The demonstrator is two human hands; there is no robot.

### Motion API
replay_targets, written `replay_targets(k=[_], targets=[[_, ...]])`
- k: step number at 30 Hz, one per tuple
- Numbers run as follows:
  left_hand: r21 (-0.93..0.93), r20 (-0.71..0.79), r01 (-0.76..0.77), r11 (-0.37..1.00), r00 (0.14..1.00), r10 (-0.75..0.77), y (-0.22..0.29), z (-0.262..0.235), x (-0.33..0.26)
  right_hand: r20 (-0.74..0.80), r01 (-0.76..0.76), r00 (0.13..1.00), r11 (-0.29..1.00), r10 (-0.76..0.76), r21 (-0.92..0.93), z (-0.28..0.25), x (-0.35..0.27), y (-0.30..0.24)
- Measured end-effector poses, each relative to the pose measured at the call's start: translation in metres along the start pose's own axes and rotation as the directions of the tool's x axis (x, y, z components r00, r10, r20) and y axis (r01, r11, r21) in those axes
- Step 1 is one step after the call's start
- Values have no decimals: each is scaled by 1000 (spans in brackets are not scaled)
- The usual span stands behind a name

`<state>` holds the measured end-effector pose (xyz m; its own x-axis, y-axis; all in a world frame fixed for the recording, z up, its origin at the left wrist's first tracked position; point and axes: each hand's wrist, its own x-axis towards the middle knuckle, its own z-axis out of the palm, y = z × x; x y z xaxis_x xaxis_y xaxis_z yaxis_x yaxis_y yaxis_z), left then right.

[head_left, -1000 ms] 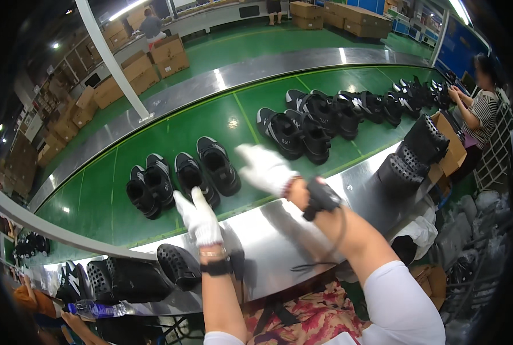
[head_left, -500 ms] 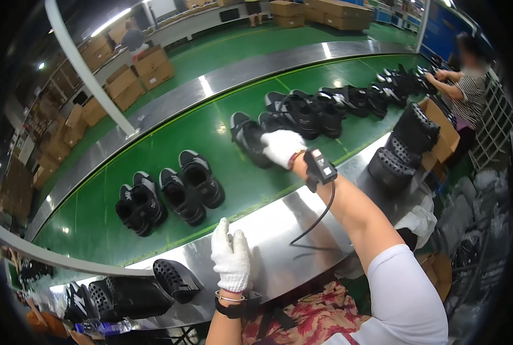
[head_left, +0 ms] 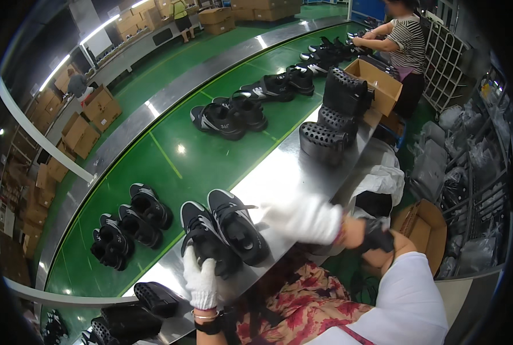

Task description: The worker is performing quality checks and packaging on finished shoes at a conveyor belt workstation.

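A pair of black-and-grey sneakers sits right in front of me, across the near edge of the green belt and the metal ledge. My left hand (head_left: 201,282), in a white knit glove, is at the heel of the left sneaker (head_left: 202,230), its fingers along the side and its thumb behind. The right sneaker (head_left: 238,227) stands close alongside, a strap across its top. My right hand (head_left: 302,219), gloved too, is just right of that sneaker above the ledge. Motion smears its fingers, so I cannot see whether they hold anything.
More sneakers (head_left: 144,208) stand on the belt (head_left: 170,178) at left and farther along. Black perforated moulded pieces (head_left: 325,138) are stacked on the metal ledge (head_left: 282,172) at right. Beyond are an open carton (head_left: 380,86) and a co-worker (head_left: 409,43) handling shoes.
The view has turned. A sneaker pair now stands at the near edge by my hands. My right hand has left the shoes on the belt; my left has come to a sneaker's heel.
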<state>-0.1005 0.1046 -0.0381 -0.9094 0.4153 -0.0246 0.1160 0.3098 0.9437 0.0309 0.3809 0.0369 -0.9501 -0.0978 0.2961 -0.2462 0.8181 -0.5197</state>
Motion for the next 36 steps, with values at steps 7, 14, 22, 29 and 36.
replay_targets(k=[7, 14, 22, 29, 36], targets=[[536, 59, -640, 551, 679, 732, 46, 13, -47, -278, -535, 844, 745, 458, -399, -141, -53, 100], [628, 352, -642, 440, 739, 575, 62, 46, -32, -38, -560, 767, 641, 640, -525, -148, -45, 125], [591, 318, -646, 483, 737, 596, 62, 40, -39, 25, -500, 781, 648, 625, -574, -152, -45, 114], [-526, 104, -220, 821, 942, 319, 89, 25, -37, -200, 97, 972, 986, -123, -136, -118, -19, -3], [-823, -38, -68, 564, 997, 64, 97, 35, -24, -145, 110, 988, 883, -49, 457, -10, 3, -66]])
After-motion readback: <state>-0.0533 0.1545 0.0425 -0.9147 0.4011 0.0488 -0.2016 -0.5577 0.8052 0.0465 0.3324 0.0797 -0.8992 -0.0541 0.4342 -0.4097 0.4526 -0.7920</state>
